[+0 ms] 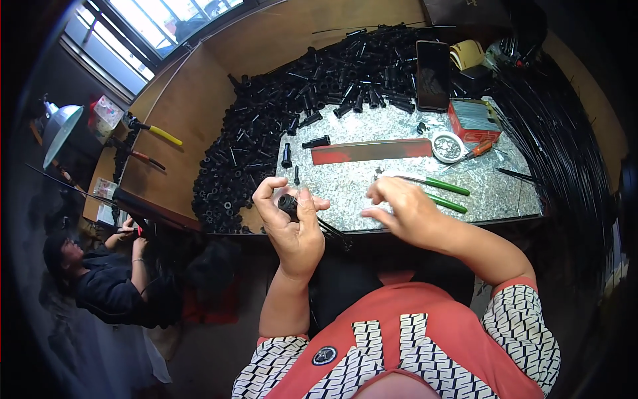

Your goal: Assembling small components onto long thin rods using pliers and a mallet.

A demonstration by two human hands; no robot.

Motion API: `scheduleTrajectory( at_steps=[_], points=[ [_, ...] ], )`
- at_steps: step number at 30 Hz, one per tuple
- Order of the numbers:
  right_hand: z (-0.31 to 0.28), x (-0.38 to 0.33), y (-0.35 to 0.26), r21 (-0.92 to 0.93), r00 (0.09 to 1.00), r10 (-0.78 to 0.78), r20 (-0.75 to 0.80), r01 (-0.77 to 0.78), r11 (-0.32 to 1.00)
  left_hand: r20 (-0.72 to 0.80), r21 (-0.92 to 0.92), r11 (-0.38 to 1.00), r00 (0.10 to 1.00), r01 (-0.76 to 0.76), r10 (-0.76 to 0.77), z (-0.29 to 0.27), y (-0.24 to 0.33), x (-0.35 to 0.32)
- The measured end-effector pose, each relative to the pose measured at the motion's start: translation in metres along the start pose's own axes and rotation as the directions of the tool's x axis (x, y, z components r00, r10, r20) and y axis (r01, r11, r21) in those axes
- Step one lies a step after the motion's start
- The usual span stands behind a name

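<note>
My left hand (290, 229) is closed around a black cylindrical plastic part (288, 205), its open end facing up. Thin black rods (335, 231) stick out below that hand toward the slab's front edge; whether they join the part is hidden by the fingers. My right hand (405, 209) hovers over the slab with thumb and forefinger apart, and I see nothing between them. Beneath and beside it lie pliers with green handles (446, 186), partly covered by the hand. Just beyond my left fingertips is a small black pin-like piece (296, 175).
A speckled stone slab (505, 193) bears a reddish metal bar (372, 151), a white dish (448, 147), an orange-handled screwdriver (480, 148), a red box (473, 120) and a phone (432, 74). Black parts (266, 113) heap behind; long black rods (565, 133) lie right. Another person (113, 279) works at left.
</note>
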State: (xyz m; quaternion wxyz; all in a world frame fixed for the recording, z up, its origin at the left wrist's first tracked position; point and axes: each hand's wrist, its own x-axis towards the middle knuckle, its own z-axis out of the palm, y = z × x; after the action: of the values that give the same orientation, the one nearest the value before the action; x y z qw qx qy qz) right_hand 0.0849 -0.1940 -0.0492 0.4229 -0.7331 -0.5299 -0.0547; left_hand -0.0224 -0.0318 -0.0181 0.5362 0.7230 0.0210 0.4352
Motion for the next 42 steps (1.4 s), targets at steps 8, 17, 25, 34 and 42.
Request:
scheduleTrajectory(
  at_steps=[8,17,25,34,42],
  points=[
    [-0.040,-0.049,0.032,-0.539,0.972,0.226,0.057,-0.161,0.827,0.133,-0.324,0.933,0.984,0.158,-0.121,-0.002,-0.019,-0.006],
    [-0.046,-0.058,0.037,-0.602,0.953,0.282,0.108,-0.163,0.781,0.359,-0.304,0.904,0.915,0.300,-0.183,-0.003,-0.026,-0.020],
    [-0.039,-0.054,0.057,-0.660,0.954,0.254,0.161,-0.087,0.746,0.362,-0.310,0.884,0.903,0.349,-0.230,-0.005,-0.026,-0.031],
    [-0.072,-0.034,0.008,-0.069,0.936,0.348,0.047,-0.345,0.936,0.292,-0.293,0.895,0.923,0.336,-0.251,0.000,-0.035,-0.038],
    [-0.082,-0.018,-0.009,-0.695,0.969,-0.235,-0.073,0.120,0.709,0.348,-0.300,0.915,0.924,0.268,-0.157,0.006,-0.039,-0.043]
  ],
)
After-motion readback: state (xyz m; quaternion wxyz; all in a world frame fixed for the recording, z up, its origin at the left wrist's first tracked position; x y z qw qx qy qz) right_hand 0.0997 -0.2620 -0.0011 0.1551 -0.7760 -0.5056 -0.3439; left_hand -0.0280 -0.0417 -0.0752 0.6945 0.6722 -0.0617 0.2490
